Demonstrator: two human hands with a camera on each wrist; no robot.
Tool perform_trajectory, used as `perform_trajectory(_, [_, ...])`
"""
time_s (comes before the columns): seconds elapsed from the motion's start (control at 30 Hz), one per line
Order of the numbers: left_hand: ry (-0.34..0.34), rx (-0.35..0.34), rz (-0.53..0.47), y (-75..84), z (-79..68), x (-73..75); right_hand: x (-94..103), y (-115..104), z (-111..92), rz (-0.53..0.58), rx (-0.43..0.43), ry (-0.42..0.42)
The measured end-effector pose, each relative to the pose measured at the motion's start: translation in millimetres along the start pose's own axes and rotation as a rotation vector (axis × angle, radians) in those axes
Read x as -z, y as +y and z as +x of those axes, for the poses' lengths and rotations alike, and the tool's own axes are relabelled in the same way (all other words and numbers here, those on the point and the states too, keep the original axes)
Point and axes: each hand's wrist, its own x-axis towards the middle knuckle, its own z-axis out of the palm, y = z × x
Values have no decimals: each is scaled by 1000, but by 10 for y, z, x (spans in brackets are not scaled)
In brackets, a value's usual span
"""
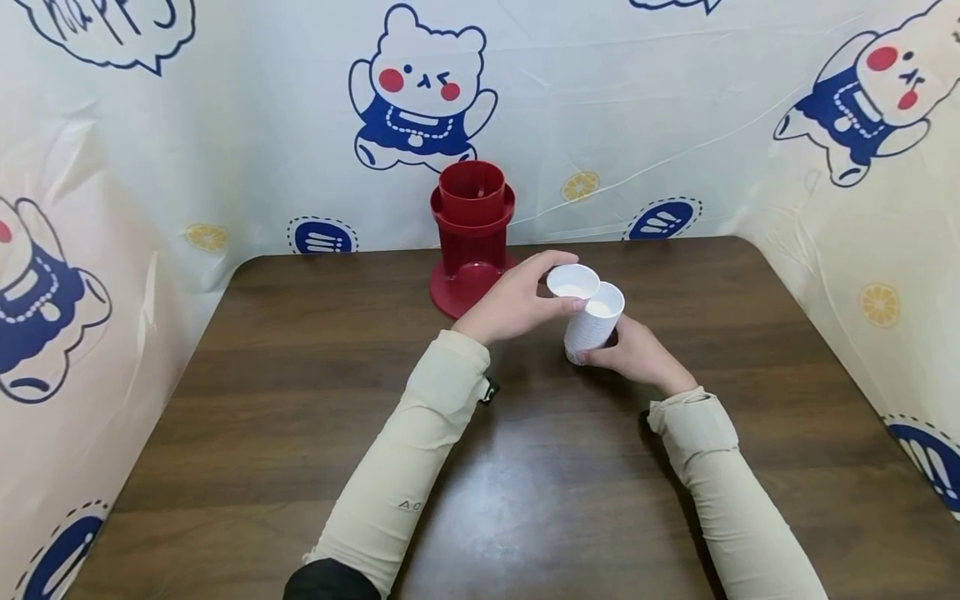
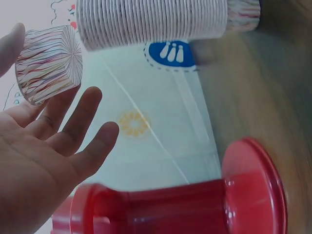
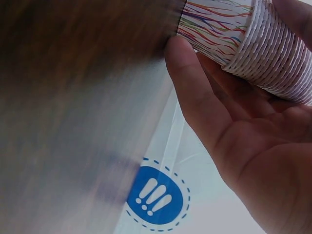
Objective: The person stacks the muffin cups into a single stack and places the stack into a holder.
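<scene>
A single paper cup (image 1: 572, 283) with thin coloured stripes (image 2: 51, 63) is pinched between the thumb and fingers of my left hand (image 1: 517, 298). Right beside it, a tall stack of nested paper cups (image 1: 589, 332) tilts slightly on the table. My right hand (image 1: 637, 357) grips that stack low down, thumb on one side and fingers on the other. In the right wrist view, the stack's striped lowest cup (image 3: 214, 29) shows near a fingertip. Behind my left hand stands a red cup holder (image 1: 474, 242) with a round base and a wide upper rim.
The brown wooden table (image 1: 300, 417) reaches back to a wall sheet (image 1: 300, 125) printed with bears and orange slices. The holder stands near the table's back edge. Both forearms, in pale sleeves (image 1: 420, 442), cross the front of the table.
</scene>
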Motion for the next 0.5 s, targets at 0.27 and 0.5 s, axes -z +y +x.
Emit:
perform_trajectory(0.27, [-19,22,13,51,111,-72,-7,-28,9,12,11,3])
perform_trajectory(0.5, [-40,18,23,113,222,-165,-11,-1,1,11,15,6])
